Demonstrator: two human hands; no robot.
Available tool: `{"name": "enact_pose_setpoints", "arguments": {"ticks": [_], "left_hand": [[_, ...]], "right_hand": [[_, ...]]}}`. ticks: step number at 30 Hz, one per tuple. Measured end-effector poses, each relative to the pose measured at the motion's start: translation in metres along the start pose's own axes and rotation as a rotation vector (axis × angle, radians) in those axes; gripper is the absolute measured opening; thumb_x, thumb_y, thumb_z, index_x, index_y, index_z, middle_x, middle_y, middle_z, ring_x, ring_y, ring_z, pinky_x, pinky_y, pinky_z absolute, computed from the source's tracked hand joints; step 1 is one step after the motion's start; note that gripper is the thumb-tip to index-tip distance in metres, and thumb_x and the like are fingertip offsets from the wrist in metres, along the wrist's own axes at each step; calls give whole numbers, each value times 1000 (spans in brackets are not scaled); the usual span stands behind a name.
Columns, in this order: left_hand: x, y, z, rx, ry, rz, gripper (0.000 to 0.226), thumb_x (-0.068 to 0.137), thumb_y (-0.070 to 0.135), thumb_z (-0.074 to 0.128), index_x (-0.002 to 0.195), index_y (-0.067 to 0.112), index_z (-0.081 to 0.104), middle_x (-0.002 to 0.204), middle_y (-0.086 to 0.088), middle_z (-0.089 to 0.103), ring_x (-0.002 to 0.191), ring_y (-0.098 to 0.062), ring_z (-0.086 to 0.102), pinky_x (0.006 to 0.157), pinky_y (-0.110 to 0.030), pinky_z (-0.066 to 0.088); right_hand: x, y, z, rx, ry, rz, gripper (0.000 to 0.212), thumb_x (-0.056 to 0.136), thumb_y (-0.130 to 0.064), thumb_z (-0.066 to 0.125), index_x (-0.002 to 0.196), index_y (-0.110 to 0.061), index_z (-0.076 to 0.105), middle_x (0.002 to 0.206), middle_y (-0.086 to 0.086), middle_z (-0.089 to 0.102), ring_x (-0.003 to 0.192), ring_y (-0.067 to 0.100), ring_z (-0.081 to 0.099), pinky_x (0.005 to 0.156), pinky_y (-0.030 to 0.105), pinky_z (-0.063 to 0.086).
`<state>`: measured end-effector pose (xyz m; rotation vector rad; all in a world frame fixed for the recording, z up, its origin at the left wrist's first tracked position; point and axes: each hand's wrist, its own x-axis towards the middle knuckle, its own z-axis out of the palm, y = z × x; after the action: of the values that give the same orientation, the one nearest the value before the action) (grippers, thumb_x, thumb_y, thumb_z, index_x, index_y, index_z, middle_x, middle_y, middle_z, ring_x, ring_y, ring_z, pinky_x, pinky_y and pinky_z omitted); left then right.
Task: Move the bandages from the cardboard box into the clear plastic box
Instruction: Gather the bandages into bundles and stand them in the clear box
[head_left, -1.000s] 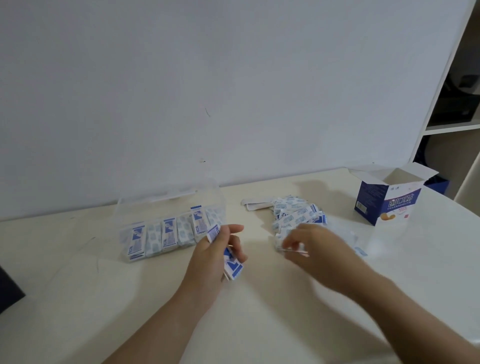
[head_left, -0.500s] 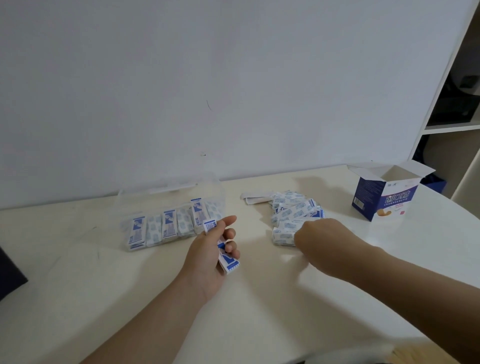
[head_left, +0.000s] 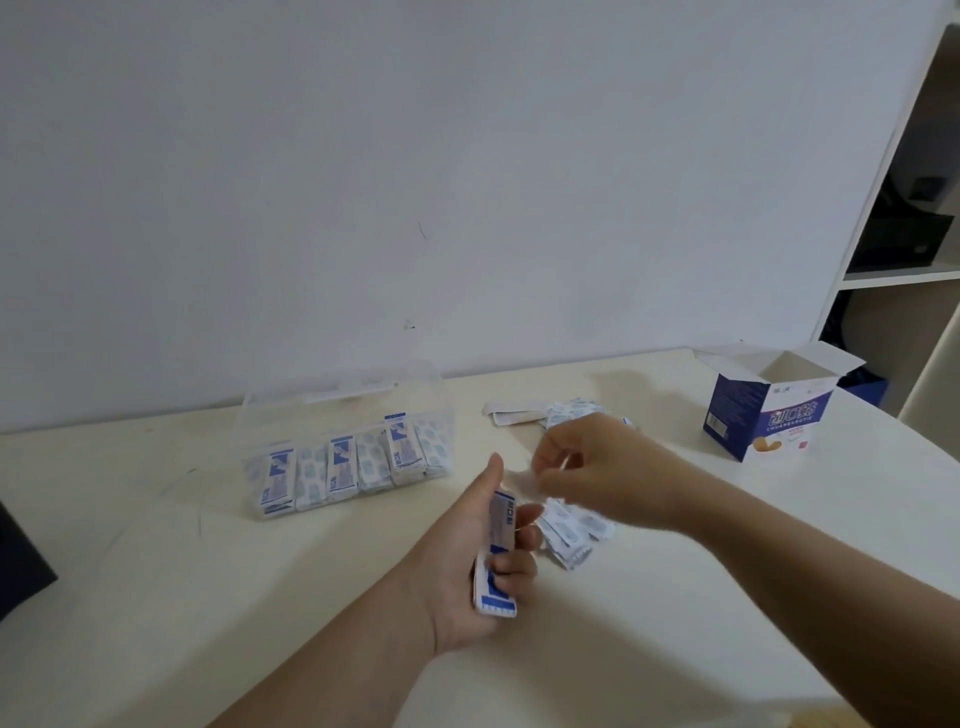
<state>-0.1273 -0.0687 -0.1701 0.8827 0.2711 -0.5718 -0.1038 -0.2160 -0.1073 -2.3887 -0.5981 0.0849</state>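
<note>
My left hand (head_left: 475, 564) grips a small stack of blue-and-white wrapped bandages (head_left: 500, 556), held upright near the table's middle. My right hand (head_left: 597, 470) hovers just right of it and pinches a single blurred bandage (head_left: 522, 480) between thumb and fingers. Under and behind that hand lies a loose pile of bandages (head_left: 571, 530) on the table. The clear plastic box (head_left: 343, 400) stands at left with several bandage stacks lined up inside. The open blue-and-white cardboard box (head_left: 769, 410) stands upright at far right; its inside is hidden.
A folded white paper leaflet (head_left: 511, 413) lies behind the pile. A dark object (head_left: 21, 561) sits at the table's left edge. A white shelf unit (head_left: 904, 208) stands beyond the table's right corner. A plain wall runs along the back.
My right hand has lifted off the pile with one bandage and come toward my left hand. My left hand has turned its stack more upright and drawn nearer to me.
</note>
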Motion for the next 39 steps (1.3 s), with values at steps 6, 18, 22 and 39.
{"name": "enact_pose_setpoints", "arguments": {"ticks": [6,18,22,39], "left_hand": [[0,6,-6,51,152,123,27,88,34,57,68,16,58,52,2,43,39,-8,36,37,-18,24],[9,27,-29,-53,283,276,12,93,19,55,93,8,60,47,1,45,49,-12,49,45,-18,49],[9,25,-26,-12,279,304,16,92,23,58,98,8,56,53,-1,44,43,-11,42,41,-20,45],[7,25,-27,-68,265,365,21,98,6,42,103,6,62,71,-8,63,48,-12,52,45,-22,52]], "right_hand": [[-10,-6,52,-276,108,-343,9,84,-23,58,88,-23,67,92,-10,59,88,10,54,78,29,46],[24,58,22,-468,-112,303,62,67,-70,65,97,-16,54,96,-4,52,84,13,51,71,28,45],[40,43,21,-461,-280,321,47,70,-57,71,79,-15,52,78,-2,52,72,15,49,58,24,36],[38,81,19,450,-27,357,13,90,-9,60,99,-2,66,102,19,69,97,35,66,94,49,49]]}}
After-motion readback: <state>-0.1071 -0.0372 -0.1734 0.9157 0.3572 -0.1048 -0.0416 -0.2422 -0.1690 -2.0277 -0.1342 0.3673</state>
